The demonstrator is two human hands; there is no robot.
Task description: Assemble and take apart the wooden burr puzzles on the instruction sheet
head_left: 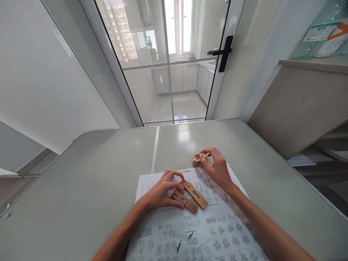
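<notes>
My left hand [167,190] curls around flat wooden puzzle pieces on a printed sheet [201,221], thumb below and fingers above. One slotted piece [199,198] is marked 2; a notched piece [190,205] marked 3 lies beside it, overlapping at an angle. Part of another piece shows behind them under the fingertips. Farther back, my right hand [216,168] is closed, thumb and fingers around the edge of a small cluster of wooden puzzle pieces [197,156] just beyond the sheet's top edge. Its fingers partly hide that cluster.
The sheet, covered in diagrams, lies on a grey table [81,188] with a pale seam strip [156,148]. A glass door [174,72] with a black handle [225,52] stands behind. At right is a wooden shelf unit [304,105] with plastic bottles [323,40] on top.
</notes>
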